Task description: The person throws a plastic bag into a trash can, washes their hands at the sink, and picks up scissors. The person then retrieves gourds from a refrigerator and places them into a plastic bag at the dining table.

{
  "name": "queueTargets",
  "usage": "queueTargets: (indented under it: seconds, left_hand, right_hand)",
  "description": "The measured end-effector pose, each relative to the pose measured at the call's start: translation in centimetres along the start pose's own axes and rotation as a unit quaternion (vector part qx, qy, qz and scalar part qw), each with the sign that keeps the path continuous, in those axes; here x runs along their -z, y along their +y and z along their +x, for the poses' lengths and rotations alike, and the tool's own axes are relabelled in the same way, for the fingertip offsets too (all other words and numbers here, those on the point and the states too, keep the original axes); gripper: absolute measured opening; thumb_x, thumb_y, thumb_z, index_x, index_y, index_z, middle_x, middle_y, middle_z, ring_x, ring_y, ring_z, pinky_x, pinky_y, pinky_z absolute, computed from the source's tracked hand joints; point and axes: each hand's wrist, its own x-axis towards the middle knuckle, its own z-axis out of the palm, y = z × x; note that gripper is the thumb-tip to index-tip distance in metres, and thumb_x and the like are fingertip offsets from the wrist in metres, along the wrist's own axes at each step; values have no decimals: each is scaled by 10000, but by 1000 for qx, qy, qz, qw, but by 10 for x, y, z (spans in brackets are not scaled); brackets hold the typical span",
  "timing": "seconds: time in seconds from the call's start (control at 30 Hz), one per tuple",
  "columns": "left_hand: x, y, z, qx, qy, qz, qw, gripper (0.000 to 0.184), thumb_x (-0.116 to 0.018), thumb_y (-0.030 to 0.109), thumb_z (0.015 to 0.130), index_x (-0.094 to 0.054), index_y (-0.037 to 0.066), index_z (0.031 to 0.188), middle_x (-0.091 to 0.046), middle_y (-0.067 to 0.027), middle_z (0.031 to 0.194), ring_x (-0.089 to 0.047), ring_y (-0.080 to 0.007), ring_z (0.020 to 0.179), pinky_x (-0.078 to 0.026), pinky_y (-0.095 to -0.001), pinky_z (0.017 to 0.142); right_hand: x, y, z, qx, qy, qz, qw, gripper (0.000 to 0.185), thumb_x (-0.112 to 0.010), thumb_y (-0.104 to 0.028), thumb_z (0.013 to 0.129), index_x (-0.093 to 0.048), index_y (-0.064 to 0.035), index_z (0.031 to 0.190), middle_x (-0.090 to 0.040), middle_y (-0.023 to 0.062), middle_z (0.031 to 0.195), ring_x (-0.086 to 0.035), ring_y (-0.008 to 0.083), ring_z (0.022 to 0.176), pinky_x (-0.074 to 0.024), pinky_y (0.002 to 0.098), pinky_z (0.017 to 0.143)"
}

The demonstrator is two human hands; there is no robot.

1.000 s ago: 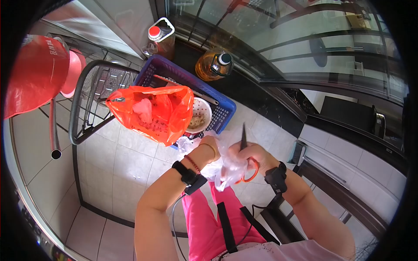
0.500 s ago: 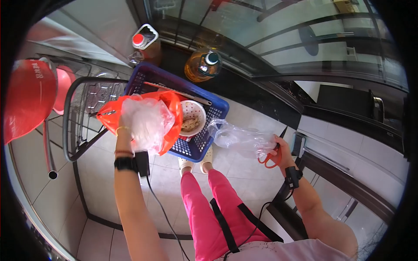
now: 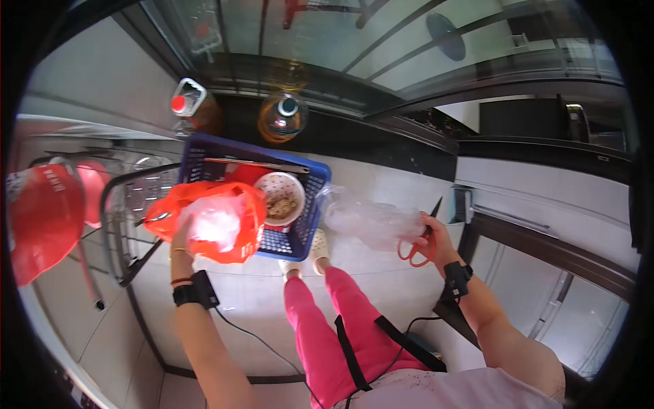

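My left hand (image 3: 185,235) reaches into an orange plastic bag (image 3: 253,235), against crumpled clear plastic (image 3: 216,215) inside it. Its fingers are blurred and hidden by the plastic. The orange bag rests in a blue basket (image 3: 320,170), hanging over the near left rim. Beside it in the basket stands a white dotted bowl (image 3: 291,185) with leftover-looking food (image 3: 279,207) in it. My right hand (image 3: 439,238) is closed around scissors with orange-red handles (image 3: 411,258), dark blade pointing up. It also grips a clear plastic bag (image 3: 371,221) that stretches left toward the basket.
An oil bottle (image 3: 283,123) and a red-capped jug (image 3: 197,112) stand on the dark ledge behind the basket. At left are a metal rack (image 3: 122,278) and red basins (image 3: 48,225). Drawers (image 3: 531,194) line the right side. A cable runs from my left wrist.
My left hand has gone lower, and the clear plastic now sits deeper inside the orange bag. The view has shifted slightly. My right hand still holds the scissors and clear bag.
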Motion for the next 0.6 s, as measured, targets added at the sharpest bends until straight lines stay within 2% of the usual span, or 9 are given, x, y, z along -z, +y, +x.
queueTargets:
  seconds: [0.1,0.13,0.17,0.23,0.27,0.33,0.37,0.5,0.6]
  left_hand:
    - [-8,25,-55,-6,57,2,998,868,-695,455,582,-287,138,1281,-283,-84,1302,-275,-299,1176,-233,-519,868]
    - [-13,33,-77,-54,86,46,994,909,-704,442,582,-234,148,1303,-240,-96,1332,-259,-312,1195,-253,-489,901]
    - [24,-10,2,-354,106,184,911,873,-700,401,596,-245,160,1301,-184,-120,1357,-242,-329,1208,-268,-440,939]
    - [-9,13,-58,-433,199,499,724,824,-674,367,631,-240,169,1303,-157,-133,1363,-213,-324,1224,-254,-403,971]
    - [-30,14,-76,-438,201,497,722,824,-674,367,631,-240,169,1303,-157,-133,1363,-213,-324,1224,-254,-403,971]
    - [-58,9,-95,-500,96,656,558,799,-659,273,649,-221,147,1304,-165,-84,1365,-193,-337,1229,-238,-425,979]
    - [-57,-8,-82,-503,91,656,556,799,-659,273,649,-221,147,1304,-165,-84,1365,-193,-337,1229,-238,-425,979]
    - [-76,-39,-76,-227,-52,796,559,618,-609,269,700,-348,130,1243,-210,-114,1342,-240,-328,1207,-265,-391,969]
    - [-84,-42,-94,-366,-11,649,667,537,-610,275,705,-428,67,1165,-371,-172,1228,-324,-333,1146,-294,-401,946]
  right_hand:
    - [1,-4,-18,14,-62,-7,998,143,-414,-133,794,-485,-57,891,-530,28,735,-352,85,408,-440,297,756]
    - [-6,-6,-28,13,-70,-2,997,143,-414,-133,794,-485,-57,891,-530,28,735,-352,85,408,-440,297,756]
    - [-15,-9,-38,15,-45,7,999,96,-423,-120,792,-477,-62,845,-518,25,705,-350,98,414,-433,260,643]
    - [-19,-15,-44,27,-28,17,999,56,-431,-108,789,-469,-67,798,-506,22,675,-349,110,420,-426,222,530]
    - [-13,-16,-45,20,-31,18,999,53,-435,-111,791,-470,-71,791,-504,18,672,-362,108,437,-413,215,504]
    - [-7,-13,-52,14,-28,22,999,52,-438,-114,793,-471,-74,785,-501,14,669,-376,106,454,-399,209,479]
    - [-8,-10,-56,9,-15,20,1000,51,-444,-118,794,-470,-78,775,-499,12,670,-390,102,474,-377,203,453]
    - [-7,-5,-67,6,-33,6,999,56,-463,-126,796,-466,-86,757,-490,6,676,-424,90,533,-315,191,396]
    - [-6,-11,-89,-4,1,0,1000,44,-475,-124,790,-478,-82,777,-485,7,677,-442,91,550,-318,185,386]
